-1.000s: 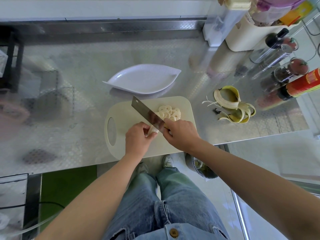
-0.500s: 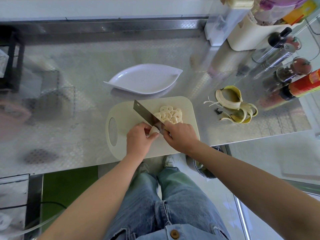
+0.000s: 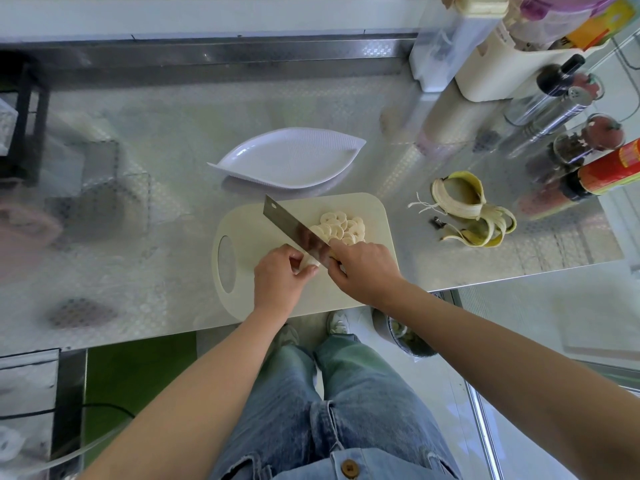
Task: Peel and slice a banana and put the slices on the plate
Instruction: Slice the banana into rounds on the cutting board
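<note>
A cream cutting board (image 3: 374, 216) lies at the counter's front edge. On it my left hand (image 3: 278, 280) pinches the short remaining stub of peeled banana (image 3: 309, 262). My right hand (image 3: 363, 268) grips the handle of a cleaver (image 3: 294, 228), whose blade stands across the stub, right beside my left fingertips. A pile of several banana slices (image 3: 341, 226) lies on the board to the right of the blade. The white leaf-shaped plate (image 3: 291, 159) sits just behind the board and holds nothing.
The banana peel (image 3: 471, 209) lies on the steel counter right of the board. Bottles, a red can (image 3: 609, 171) and spice jars crowd the right edge, with white containers at the back right. A bin stands on the floor under the counter edge.
The cleaver has stepped left along the banana, slice by slice. The stub in my left hand has grown shorter and the slice pile a little larger.
</note>
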A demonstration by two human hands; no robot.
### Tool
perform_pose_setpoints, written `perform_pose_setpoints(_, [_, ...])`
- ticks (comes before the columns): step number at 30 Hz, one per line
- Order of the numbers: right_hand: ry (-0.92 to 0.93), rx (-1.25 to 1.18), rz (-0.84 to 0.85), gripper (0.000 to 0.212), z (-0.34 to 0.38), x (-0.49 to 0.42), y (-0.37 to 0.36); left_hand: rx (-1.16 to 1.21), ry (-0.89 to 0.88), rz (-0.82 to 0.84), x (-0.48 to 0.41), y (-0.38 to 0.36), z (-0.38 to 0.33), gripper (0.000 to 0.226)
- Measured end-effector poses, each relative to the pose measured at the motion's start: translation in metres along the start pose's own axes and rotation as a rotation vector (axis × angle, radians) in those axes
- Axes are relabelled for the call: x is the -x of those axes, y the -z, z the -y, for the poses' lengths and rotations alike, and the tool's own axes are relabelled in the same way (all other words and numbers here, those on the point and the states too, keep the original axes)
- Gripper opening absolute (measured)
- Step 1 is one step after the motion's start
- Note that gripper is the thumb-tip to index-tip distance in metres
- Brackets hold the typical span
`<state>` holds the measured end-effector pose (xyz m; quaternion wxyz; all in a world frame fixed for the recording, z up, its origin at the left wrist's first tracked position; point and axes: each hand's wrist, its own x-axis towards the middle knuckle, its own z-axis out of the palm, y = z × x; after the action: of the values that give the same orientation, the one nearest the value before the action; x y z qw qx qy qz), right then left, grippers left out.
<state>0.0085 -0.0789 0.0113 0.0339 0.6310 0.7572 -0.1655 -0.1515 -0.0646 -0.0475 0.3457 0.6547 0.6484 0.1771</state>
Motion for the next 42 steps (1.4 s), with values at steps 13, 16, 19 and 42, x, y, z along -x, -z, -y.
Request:
perform_pose_setpoints(13, [-0.008, -0.022, 0.025, 0.024, -0.004, -0.003, -0.025, -0.056, -0.002, -0.012, 0.004, 0.000, 0.003, 0.037])
perform_pose_setpoints(16, [-0.008, -0.029, 0.036, 0.023, -0.004, -0.003, -0.025, -0.131, -0.028, -0.036, 0.012, 0.004, 0.002, 0.050])
perform_pose_setpoints(19, [-0.008, -0.025, 0.050, 0.021, -0.003, -0.003, -0.023, -0.161, -0.064, -0.041, 0.017, 0.004, 0.002, 0.040])
perform_pose_setpoints(42, [0.023, 0.012, 0.051, 0.017, -0.004, 0.003, -0.010, -0.143, -0.014, -0.049, 0.013, 0.002, 0.003, 0.024])
